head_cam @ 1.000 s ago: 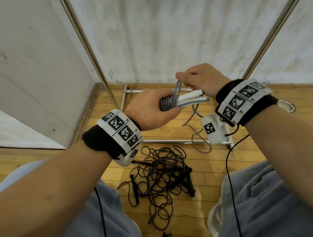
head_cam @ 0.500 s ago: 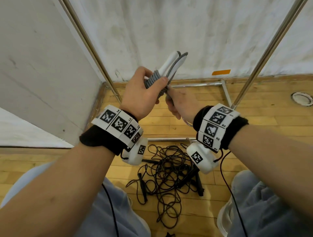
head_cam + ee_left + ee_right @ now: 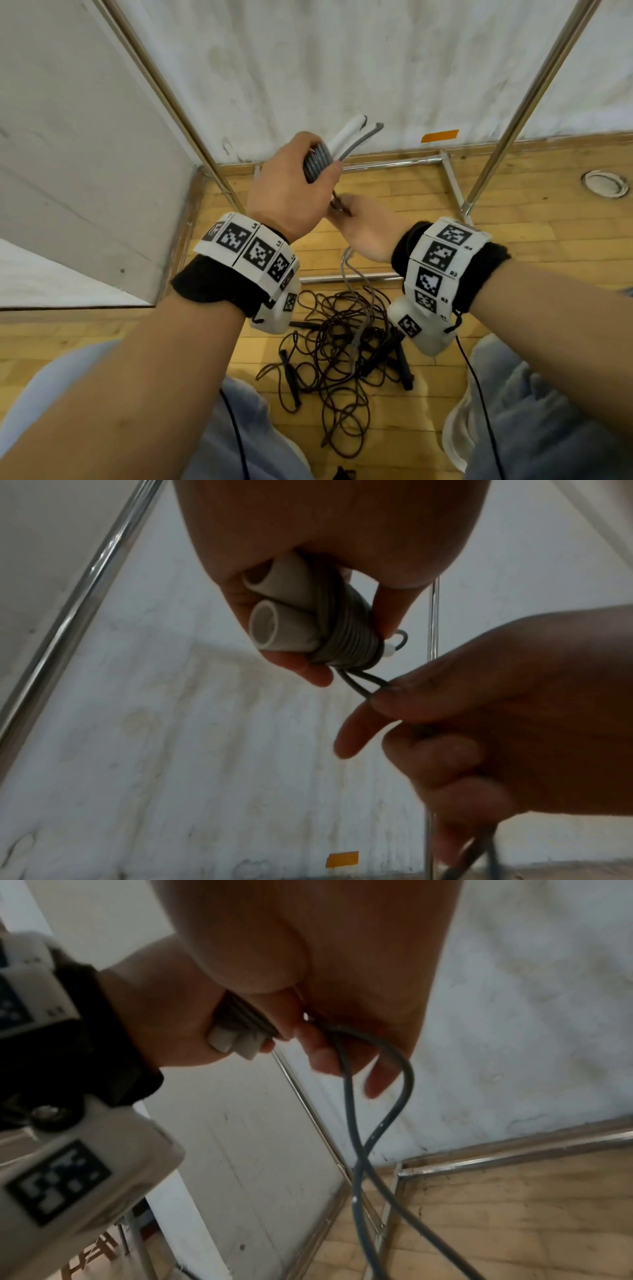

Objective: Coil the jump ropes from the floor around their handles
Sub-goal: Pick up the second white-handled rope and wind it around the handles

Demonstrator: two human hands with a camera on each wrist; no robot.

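Observation:
My left hand (image 3: 294,185) grips two white handles (image 3: 346,135) held side by side, with several turns of grey rope coil (image 3: 317,161) wound round them. In the left wrist view the white handles (image 3: 274,615) and the grey rope coil (image 3: 342,645) sit between my curled fingers. Just below, my right hand (image 3: 363,226) pinches the doubled grey rope (image 3: 363,685) where it leaves the coil. The loose grey rope (image 3: 356,1139) hangs down from that hand towards the floor. A tangle of black jump ropes (image 3: 339,346) with black handles lies on the wooden floor between my knees.
A chrome rack frame (image 3: 380,166) stands on the wooden floor against the white wall, with slanted poles (image 3: 534,92) at left and right. A round floor fitting (image 3: 604,181) sits at the far right. My knees in light jeans (image 3: 541,421) flank the rope pile.
The handles in my left hand have swung from lying level to pointing up and away. My right hand has dropped from above the bundle to below it, still holding the grey rope.

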